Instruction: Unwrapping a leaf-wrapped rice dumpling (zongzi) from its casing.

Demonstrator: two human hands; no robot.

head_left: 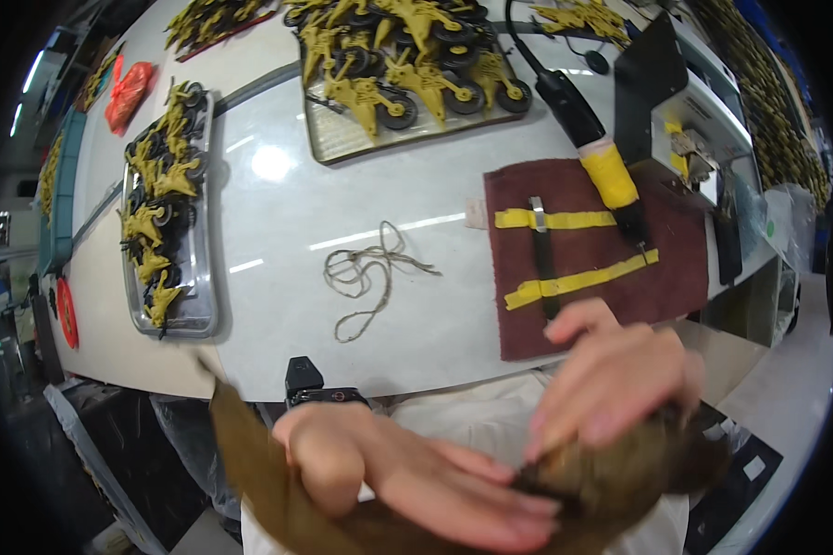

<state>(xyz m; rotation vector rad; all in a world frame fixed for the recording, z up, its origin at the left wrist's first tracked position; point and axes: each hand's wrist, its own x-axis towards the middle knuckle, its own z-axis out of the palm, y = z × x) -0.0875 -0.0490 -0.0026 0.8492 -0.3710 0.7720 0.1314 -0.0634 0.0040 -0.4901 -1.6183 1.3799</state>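
Over my lap, below the table edge, is a large olive-brown piece (611, 472), smeared by motion, with a broad flat wing-like part reaching up to the left. My left hand (426, 476) lies across it, fingers long and close together, thumb bent at the left, gripping the piece. My right hand (611, 384) is closed on its right part, with fingers bent and fingertips pressed against it near a dark spot. Whether something small is between those fingertips is hidden. Past my hands, a tangled thin cord (375, 268) lies on the white table (268, 231).
A maroon cloth (592, 328) at the right bears yellow tape strips and a black strap. A black power screwdriver (611, 176) wrapped in yellow tape hangs over it. Trays (333, 148) of yellow-green wheeled parts stand at the back and left. A screw-feeder box (703, 139) sits far right.
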